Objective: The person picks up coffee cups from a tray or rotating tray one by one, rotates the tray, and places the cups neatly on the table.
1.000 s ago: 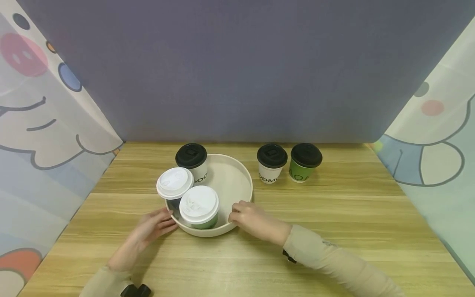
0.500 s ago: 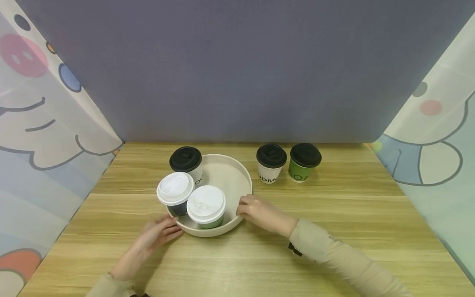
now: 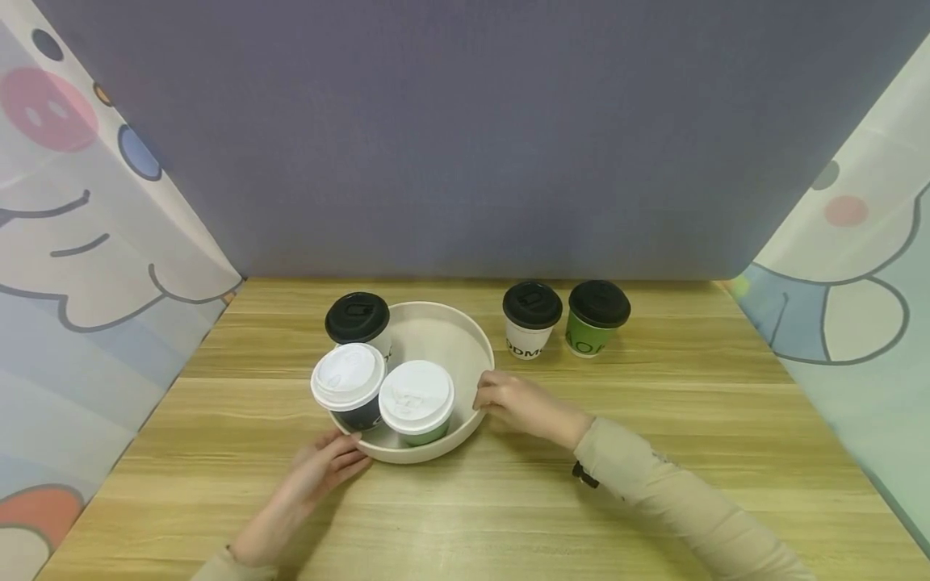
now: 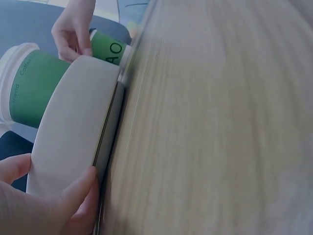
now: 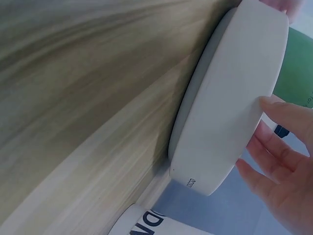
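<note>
A round cream tray (image 3: 443,339) with a raised rim lies on the table, bearing a white cup with a black lid (image 3: 358,317), a dark cup with a white lid (image 3: 350,377) and a green cup with a white lid (image 3: 416,397). My left hand (image 3: 320,472) holds the tray at its front left; in the left wrist view its fingers lie at the rim and low along the wall (image 4: 73,127). On the right side, my right hand (image 3: 525,406) pinches the rim, thumb outside and other fingers over the inner side (image 5: 281,152).
Behind and right of the tray stand a white cup with a black lid (image 3: 531,319) and a green cup with a black lid (image 3: 597,316). A grey panel (image 3: 465,161) borders the wooden table (image 3: 617,516) at the back; cartoon-printed cloths flank it.
The tray has turned counterclockwise, seen from above. Its black-lidded cup shifted left and nearer, the green cup right. My left hand moved right and nearer; my right hand moved right and farther back.
</note>
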Demonstrator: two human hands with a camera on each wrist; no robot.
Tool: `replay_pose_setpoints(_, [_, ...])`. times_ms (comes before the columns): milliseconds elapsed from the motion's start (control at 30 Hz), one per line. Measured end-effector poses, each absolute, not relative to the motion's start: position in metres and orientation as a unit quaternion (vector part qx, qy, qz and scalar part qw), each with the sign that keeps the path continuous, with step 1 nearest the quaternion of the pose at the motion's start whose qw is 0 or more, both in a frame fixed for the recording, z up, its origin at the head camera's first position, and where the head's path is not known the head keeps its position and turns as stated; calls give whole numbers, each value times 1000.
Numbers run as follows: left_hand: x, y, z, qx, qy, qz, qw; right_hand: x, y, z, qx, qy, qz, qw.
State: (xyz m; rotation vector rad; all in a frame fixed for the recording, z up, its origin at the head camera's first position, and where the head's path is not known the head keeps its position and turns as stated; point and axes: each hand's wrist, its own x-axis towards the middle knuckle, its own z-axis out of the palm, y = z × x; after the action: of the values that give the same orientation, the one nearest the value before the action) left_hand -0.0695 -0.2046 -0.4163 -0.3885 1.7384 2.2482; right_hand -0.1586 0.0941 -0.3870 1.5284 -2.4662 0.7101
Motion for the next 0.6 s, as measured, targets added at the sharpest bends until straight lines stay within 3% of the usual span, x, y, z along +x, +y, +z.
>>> replay_pose_setpoints(600, [-66, -197, -416, -153, 592, 783, 116, -161, 96, -386, 501, -827, 247, 66])
